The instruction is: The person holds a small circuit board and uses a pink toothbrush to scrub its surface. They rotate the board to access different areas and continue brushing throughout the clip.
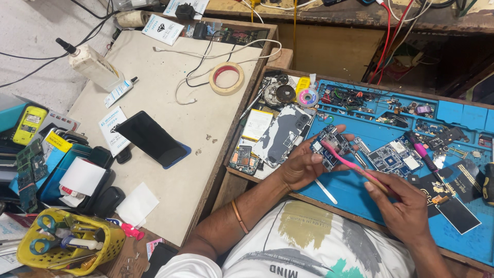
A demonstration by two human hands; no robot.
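Observation:
My left hand holds a small blue circuit board above the blue work mat. My right hand grips a pink-handled brush whose tip rests on that board. A second blue circuit board lies on the mat just beyond the brush. A phone frame with grey back parts sits to the left of my left hand, next to a pale battery.
A dark phone lies face up on the beige side table, with a tape roll and white cable. A glue bottle, a yellow basket of scissors and a pink screwdriver are nearby. Metal tweezers lie on the mat.

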